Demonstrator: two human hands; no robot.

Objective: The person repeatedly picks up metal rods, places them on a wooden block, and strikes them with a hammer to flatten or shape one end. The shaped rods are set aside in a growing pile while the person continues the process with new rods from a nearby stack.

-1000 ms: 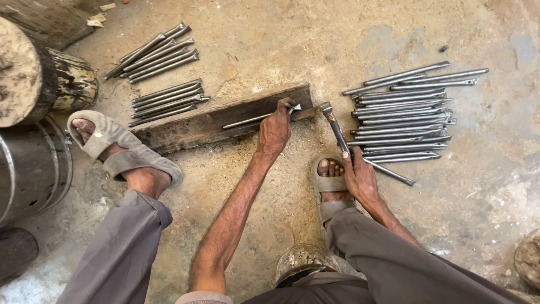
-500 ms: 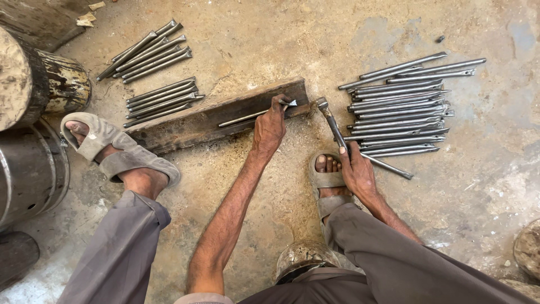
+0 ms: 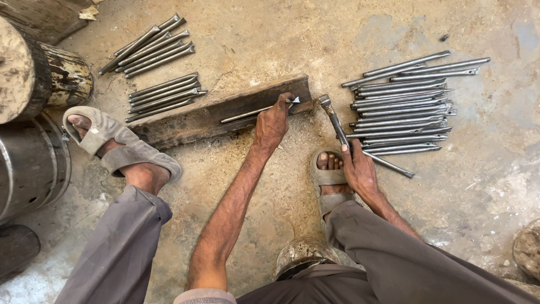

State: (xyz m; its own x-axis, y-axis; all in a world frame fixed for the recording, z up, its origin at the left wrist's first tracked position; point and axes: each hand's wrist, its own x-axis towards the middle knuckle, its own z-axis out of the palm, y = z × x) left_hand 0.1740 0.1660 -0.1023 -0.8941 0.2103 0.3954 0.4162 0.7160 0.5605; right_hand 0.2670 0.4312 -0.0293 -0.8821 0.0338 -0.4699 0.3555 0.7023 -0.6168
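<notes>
Rod [image 3: 250, 114] lies along the rusty iron bar [image 3: 208, 119] on the floor, left hand [image 3: 273, 123] pinching its end. Right hand [image 3: 359, 169] is wrapped around a hammer [image 3: 334, 121] handle by the rod pile [image 3: 402, 110].

Rod [image 3: 256, 112] on beam [image 3: 191, 121], rod piles [image 3: 402, 110] left & right.

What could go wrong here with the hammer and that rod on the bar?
The left hand pins the rod on the bar with fingers at its tip, so a blow from the hammer in the right hand may hit them. The sandalled foot sits beside the hammer, toes bare.
</notes>
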